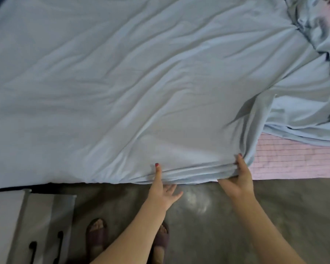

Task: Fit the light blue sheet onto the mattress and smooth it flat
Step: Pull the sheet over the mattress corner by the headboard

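Observation:
The light blue sheet (133, 88) lies wrinkled over most of the mattress (293, 162), whose pink quilted top shows bare at the right near edge. At the near edge the sheet's hem is bunched into folds. My left hand (161, 189) has its thumb on top of the hem and its fingers spread underneath. My right hand (238, 176) grips the bunched hem at the sheet's right end. At the far right the sheet is crumpled in a heap (316, 44).
A grey concrete floor (274, 216) runs along the bed's near side. My two feet in purple sandals (97, 235) stand below my hands. A white cabinet with black handles (32, 225) stands at the lower left, close to the bed.

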